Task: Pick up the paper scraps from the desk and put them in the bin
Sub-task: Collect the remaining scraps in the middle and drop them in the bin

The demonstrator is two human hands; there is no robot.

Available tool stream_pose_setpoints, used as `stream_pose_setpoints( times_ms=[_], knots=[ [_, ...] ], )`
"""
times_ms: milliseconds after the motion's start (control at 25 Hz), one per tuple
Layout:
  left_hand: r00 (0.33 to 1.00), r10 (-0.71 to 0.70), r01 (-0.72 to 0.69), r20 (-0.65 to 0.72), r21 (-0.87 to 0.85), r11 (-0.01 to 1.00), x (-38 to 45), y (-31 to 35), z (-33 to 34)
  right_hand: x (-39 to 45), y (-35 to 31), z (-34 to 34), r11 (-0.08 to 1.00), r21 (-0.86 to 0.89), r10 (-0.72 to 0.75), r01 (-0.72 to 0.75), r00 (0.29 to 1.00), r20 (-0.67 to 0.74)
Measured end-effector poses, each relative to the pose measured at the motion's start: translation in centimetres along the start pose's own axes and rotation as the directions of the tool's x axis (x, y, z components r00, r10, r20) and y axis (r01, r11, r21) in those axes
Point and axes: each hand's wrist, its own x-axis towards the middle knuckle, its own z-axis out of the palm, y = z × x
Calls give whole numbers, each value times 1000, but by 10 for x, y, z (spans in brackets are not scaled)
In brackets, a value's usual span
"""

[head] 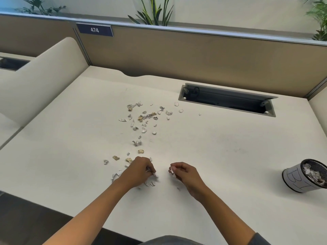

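Crouching over the pale desk [230, 156], my left hand [139, 171] curls its fingers round white paper scraps near the front edge, and my right hand [184, 174] pinches one small scrap [172, 169] beside it. More paper scraps [141, 121] trail toward the open cable tray [228, 99] and tan partition [194, 55] tagged 474; the bin [305, 175], already holding scraps, sits far right, plants [152, 11] behind.
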Motion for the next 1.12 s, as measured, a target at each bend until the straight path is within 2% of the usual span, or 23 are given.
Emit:
stream_pose_setpoints(
  times_ms=[40, 120, 200, 320, 480, 760, 840, 920, 1040, 1120],
  knots=[
    [1000, 6, -6, -8, -26, 1000, 1, 5, -1, 2, -3, 1, 983, 167, 73, -73, 997, 6],
    [999, 22, -23, -30, -63, 998, 4, 19, -2, 4, -9, 4, 856, 477, 215, -202, 976, 28],
    [998, 49, -52, -45, -84, 995, 8, 35, -1, 6, -15, 6, 712, 646, 307, -274, 950, 64],
    [997, 71, -74, -40, -77, 994, 13, 60, 4, 4, -22, 9, 679, 666, 322, -310, 940, 109],
    [998, 55, -56, -10, -36, 998, 18, 84, 20, 2, -25, 8, 677, 686, 277, -266, 956, 96],
    [994, 109, -111, -24, -55, 992, 23, 107, 34, -3, -24, -2, 558, 798, 237, -227, 965, 109],
    [994, 97, -103, -44, -143, 984, 25, 113, 35, -3, -24, -7, 531, 822, 219, -206, 970, 103],
    [997, 70, -80, -42, -309, 948, 28, 121, 34, -4, -27, -13, 526, 831, 214, -183, 974, 79],
    [999, 27, 1, 37, -606, 796, 35, 132, 29, -7, -32, -26, 405, 901, 215, -156, 974, 72],
    [999, 37, -5, 37, -638, 770, 42, 138, 27, -10, -33, -38, 369, 922, 224, -113, 974, 29]
  ],
)
